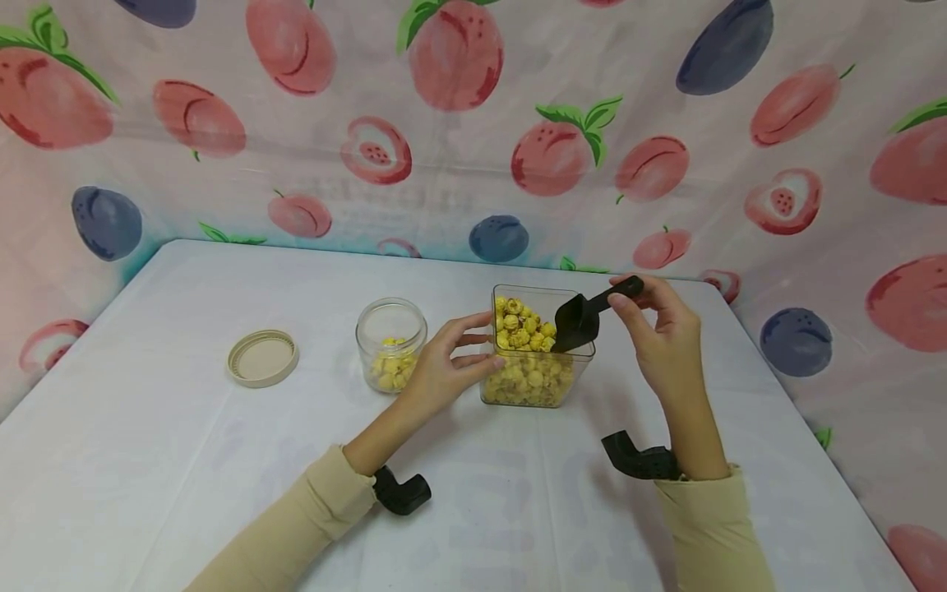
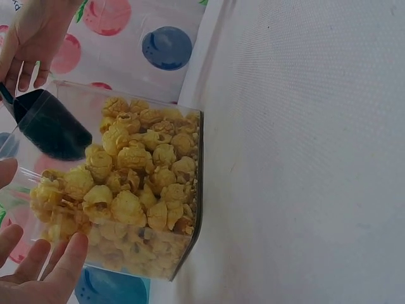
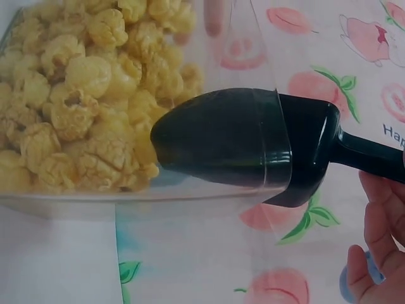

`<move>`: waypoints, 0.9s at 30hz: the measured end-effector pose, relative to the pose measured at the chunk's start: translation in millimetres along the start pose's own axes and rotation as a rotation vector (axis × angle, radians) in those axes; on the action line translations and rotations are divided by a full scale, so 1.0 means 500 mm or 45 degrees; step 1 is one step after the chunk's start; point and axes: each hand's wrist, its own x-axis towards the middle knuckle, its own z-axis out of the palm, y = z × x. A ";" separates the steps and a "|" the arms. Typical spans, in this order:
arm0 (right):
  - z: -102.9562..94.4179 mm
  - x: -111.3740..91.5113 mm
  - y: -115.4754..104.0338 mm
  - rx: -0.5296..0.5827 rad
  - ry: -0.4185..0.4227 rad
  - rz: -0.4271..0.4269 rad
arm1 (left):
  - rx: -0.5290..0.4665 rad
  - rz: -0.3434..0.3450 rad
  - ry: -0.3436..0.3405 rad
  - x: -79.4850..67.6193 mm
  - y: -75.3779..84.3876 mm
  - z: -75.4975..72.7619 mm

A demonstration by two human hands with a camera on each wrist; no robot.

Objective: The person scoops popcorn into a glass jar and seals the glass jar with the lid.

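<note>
My right hand [image 1: 669,345] pinches the handle of a black scoop [image 1: 577,322]. The scoop tilts down into a clear square container [image 1: 584,355] of yellow popcorn [image 1: 521,333]. In the right wrist view, the tip of the scoop [image 3: 215,136] is right at the popcorn [image 3: 82,114], inside the clear wall. At the container's left side is my left hand [image 1: 444,362], its fingers spread and fairly straight against the wall. In the left wrist view, those fingertips [image 2: 76,247] lie close to the popcorn side. The container stands upright on the white table.
Just left of my left hand stands a round clear jar [image 1: 390,316] with some popcorn low inside. Farther left, a beige ring-shaped lid [image 1: 262,358] lies on the table [image 1: 148,460]. Behind the table's back edge hangs a fruit-printed cloth [image 1: 444,197]. Black curved pieces sit at both wrists.
</note>
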 end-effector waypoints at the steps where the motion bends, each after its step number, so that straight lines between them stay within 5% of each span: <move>1: 0.000 0.000 0.000 -0.010 -0.006 0.003 | -0.001 0.001 0.000 0.000 0.000 0.000; 13: 0.014 -0.006 0.020 -0.101 -0.137 0.107 | -0.010 0.014 0.004 -0.002 0.003 0.002; 27: 0.006 -0.011 0.049 0.225 -0.180 0.301 | -0.011 0.017 0.004 -0.008 -0.003 0.002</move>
